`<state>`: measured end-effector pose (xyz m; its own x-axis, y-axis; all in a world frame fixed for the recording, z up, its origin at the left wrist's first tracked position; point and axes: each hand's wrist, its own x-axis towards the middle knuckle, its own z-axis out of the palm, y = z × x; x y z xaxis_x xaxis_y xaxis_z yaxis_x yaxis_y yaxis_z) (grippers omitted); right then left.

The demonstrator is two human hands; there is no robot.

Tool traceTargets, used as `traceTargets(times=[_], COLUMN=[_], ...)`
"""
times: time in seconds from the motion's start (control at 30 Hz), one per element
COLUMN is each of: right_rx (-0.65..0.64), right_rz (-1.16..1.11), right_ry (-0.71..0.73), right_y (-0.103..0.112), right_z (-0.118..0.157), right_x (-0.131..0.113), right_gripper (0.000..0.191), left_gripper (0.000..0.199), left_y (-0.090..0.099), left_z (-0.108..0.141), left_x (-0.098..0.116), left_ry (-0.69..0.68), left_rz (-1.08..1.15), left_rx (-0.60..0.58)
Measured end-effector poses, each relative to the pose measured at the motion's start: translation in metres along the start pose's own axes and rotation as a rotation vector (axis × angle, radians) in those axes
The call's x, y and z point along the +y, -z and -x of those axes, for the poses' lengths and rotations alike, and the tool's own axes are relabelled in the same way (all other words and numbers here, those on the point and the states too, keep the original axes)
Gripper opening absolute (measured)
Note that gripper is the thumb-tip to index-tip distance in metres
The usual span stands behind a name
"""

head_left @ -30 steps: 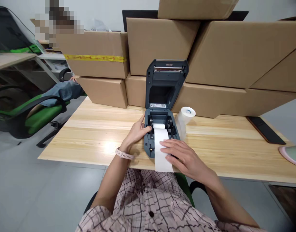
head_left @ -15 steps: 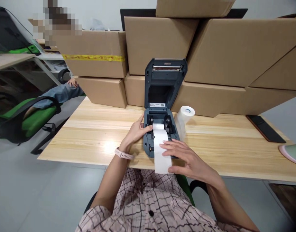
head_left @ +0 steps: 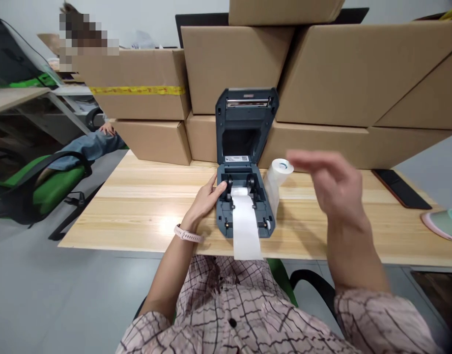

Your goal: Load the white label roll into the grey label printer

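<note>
A dark grey label printer (head_left: pixel 223 216) stands on the table with its lid (head_left: pixel 244 123) raised. A white label strip (head_left: pixel 246 231) runs from the small roll inside, out over the printer's front and past the table edge. My left hand (head_left: pixel 204 199) grips the printer's left side, thumb on the upper rim, fingers along the outer wall. Raised above the table to the right, my right hand (head_left: pixel 336 184) is blurred; its fingers stretch leftward and hold nothing. Its fingertips appear near a white label roll (head_left: pixel 279 172) that stands beside the printer; whether they touch it I cannot tell.
Stacked cardboard boxes (head_left: pixel 233 64) line the back of the wooden table (head_left: pixel 137 206). On the right lie a dark phone-like slab (head_left: pixel 401 189) and a pale green, pink-rimmed object (head_left: pixel 445 223). A person sits at the left on a green chair (head_left: pixel 67 172).
My right hand has let go of the label strip and risen to the right. My left thumb has drawn back from the roll onto the printer's rim. The view has shifted slightly.
</note>
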<state>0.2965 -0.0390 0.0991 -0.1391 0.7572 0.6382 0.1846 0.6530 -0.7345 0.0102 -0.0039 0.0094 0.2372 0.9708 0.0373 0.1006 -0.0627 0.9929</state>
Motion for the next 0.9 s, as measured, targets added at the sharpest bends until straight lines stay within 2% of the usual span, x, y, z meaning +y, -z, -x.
traceTargets(times=[0.03, 0.07, 0.13, 0.2, 0.27, 0.33, 0.4, 0.47, 0.53, 0.6, 0.67, 0.73, 0.8, 0.9], right_rx=[0.145, 0.194, 0.135, 0.073, 0.054, 0.042, 0.027, 0.026, 0.018, -0.046, -0.156, -0.244, -0.253, -0.185], right_rz=[0.058, 0.078, 0.123, 0.12, 0.076, 0.038, 0.025, 0.019, 0.019, 0.049, 0.116, 0.209, 0.292, 0.342], right_ry=[0.034, 0.048, 0.022, -0.017, -0.065, -0.071, -0.038, -0.024, -0.045, -0.07, -0.06, -0.028, 0.015, 0.054], right_y=[0.001, -0.001, -0.01, -0.022, -0.034, -0.042, -0.043, -0.04, -0.038, -0.038, -0.041, -0.046, -0.051, -0.058], right_z=[-0.026, -0.052, -0.102, -0.139, -0.158, -0.158, -0.139, -0.107, -0.065, -0.021, 0.02, 0.051, 0.071, 0.084], right_x=[0.01, 0.022, 0.052, 0.079, 0.096, 0.098, 0.086, 0.066, 0.043, 0.023, 0.012, 0.011, 0.015, 0.023], right_gripper=[0.027, 0.037, 0.056, 0.075, 0.083, 0.083, 0.08, 0.076, 0.072, 0.067, 0.056, 0.049, 0.045, 0.043], left_gripper=[0.079, 0.079, 0.079, 0.078, 0.076, 0.075, 0.075, 0.077, 0.076, 0.075, 0.076, 0.085, 0.096, 0.104], left_y=[0.0, 0.0, 0.001, 0.003, 0.005, 0.008, 0.011, 0.012, 0.011, 0.006, -0.004, -0.017, -0.03, -0.041], left_z=[-0.001, -0.001, 0.002, 0.011, 0.026, 0.042, 0.056, 0.066, 0.069, 0.069, 0.067, 0.063, 0.061, 0.06], left_x=[0.001, 0.002, 0.004, 0.006, 0.008, 0.009, 0.01, 0.014, 0.019, 0.024, 0.027, 0.027, 0.023, 0.015], left_ry=[0.0, 0.001, 0.008, 0.021, 0.039, 0.068, 0.107, 0.112, 0.042, -0.053, -0.098, -0.086, -0.051, 0.01], left_rz=[0.002, -0.001, -0.025, -0.074, -0.137, -0.197, -0.226, -0.196, -0.122, -0.058, -0.016, 0.023, 0.077, 0.19], left_rx=[-0.002, -0.004, -0.016, -0.03, -0.038, -0.031, 0.027, 0.146, 0.276, 0.34, 0.325, 0.274, 0.237, 0.202])
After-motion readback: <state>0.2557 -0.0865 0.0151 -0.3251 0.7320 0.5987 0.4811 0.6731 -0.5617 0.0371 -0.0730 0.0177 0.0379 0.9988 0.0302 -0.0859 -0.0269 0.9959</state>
